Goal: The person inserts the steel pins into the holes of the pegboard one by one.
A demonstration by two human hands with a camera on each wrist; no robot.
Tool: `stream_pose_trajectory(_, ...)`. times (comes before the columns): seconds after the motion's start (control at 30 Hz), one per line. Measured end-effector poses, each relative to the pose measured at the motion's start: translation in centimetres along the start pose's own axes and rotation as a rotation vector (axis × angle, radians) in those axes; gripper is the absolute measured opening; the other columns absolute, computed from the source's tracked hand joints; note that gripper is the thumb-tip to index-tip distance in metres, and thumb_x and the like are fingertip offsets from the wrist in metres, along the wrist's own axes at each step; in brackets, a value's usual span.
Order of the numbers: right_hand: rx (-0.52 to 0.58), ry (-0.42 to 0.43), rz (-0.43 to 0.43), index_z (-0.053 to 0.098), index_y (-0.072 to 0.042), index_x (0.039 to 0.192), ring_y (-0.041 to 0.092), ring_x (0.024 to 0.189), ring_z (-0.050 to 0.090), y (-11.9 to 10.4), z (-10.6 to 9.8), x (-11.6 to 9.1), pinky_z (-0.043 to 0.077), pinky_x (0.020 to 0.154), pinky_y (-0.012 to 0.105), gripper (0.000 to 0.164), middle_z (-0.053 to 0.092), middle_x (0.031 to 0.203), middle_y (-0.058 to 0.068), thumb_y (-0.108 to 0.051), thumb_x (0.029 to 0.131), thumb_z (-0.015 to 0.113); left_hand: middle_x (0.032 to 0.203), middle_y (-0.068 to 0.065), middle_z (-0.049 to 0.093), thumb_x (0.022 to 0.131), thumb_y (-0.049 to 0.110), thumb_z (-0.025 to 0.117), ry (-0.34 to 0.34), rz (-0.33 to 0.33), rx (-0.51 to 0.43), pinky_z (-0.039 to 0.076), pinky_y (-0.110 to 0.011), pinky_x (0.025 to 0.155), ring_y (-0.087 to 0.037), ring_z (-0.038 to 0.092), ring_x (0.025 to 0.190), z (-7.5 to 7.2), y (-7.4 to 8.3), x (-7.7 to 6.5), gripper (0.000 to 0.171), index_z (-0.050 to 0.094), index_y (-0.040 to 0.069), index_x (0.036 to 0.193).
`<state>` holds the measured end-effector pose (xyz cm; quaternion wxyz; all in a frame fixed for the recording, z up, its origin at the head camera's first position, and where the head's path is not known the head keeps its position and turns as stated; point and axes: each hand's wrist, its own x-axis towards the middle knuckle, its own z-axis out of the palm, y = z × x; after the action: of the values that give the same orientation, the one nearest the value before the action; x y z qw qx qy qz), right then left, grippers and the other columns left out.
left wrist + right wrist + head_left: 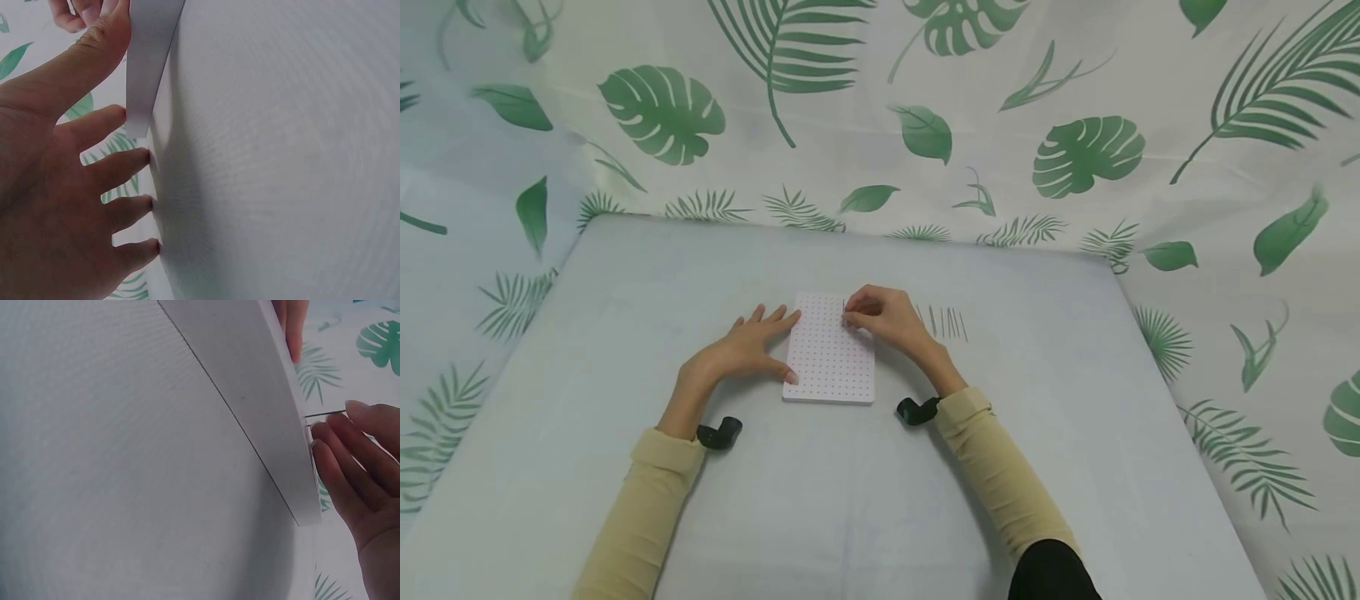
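While the board [829,358] is touched along its left edge by the left hand [743,348], a thin dark pin [325,414] is held upright over the board's face by the right hand [891,318]. The pin is pinched between thumb and fingertips, and its lower end is met by the board's dotted face, right of the middle and near the far edge; whether it is seated in a hole cannot be told. The board is positioned below and to the left of the right palm. The left hand is spread with fingers straight, nothing being gripped: its thumb is placed on the near part of the left edge, its index fingertip by the far left corner, and its other fingers are extended over the table [775,500] just outside the board. More pins [933,321] are laid in a row on the table, to the right of the board and beyond the right wrist. Yellow sleeves [640,508] are worn, with a black device [721,433] fixed at each wrist.
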<state>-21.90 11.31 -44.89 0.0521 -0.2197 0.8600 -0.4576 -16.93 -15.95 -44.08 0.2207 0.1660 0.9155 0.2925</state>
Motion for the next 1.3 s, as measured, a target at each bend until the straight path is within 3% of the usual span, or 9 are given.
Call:
stream_pose_trajectory(0.63, -0.067, 0.030, -0.005, 0.075, -0.007, 0.101, 0.021, 0.094, 0.075, 1.2, -1.4, -0.7, 0.061, 0.090, 0.032, 0.012, 0.079, 0.099, 0.008, -0.009, 0.090, 0.079, 0.170, -0.024, 0.012, 0.081, 0.039, 0.086, -0.007, -0.003, 0.002, -0.003, -0.068, 0.125, -0.052, -0.003, 0.156, 0.0, 0.2, -0.1, 0.107, 0.025, 0.009, 0.163)
stream_pose_trajectory(1.3, -0.206, 0.060, 0.072, 0.078, -0.006, 0.110, 0.024, 0.092, 0.073, 2.3, -4.5, -2.1, 0.061, 0.082, 0.037, 0.016, 0.079, 0.106, 0.010, -0.006, 0.095, 0.071, 0.170, -0.025, 0.012, 0.082, 0.035, 0.086, -0.006, 0.000, -0.004, -0.003, -0.068, 0.125, -0.052, -0.003, 0.156, -0.1, 0.3, -0.1, 0.105, 0.025, 0.008, 0.163)
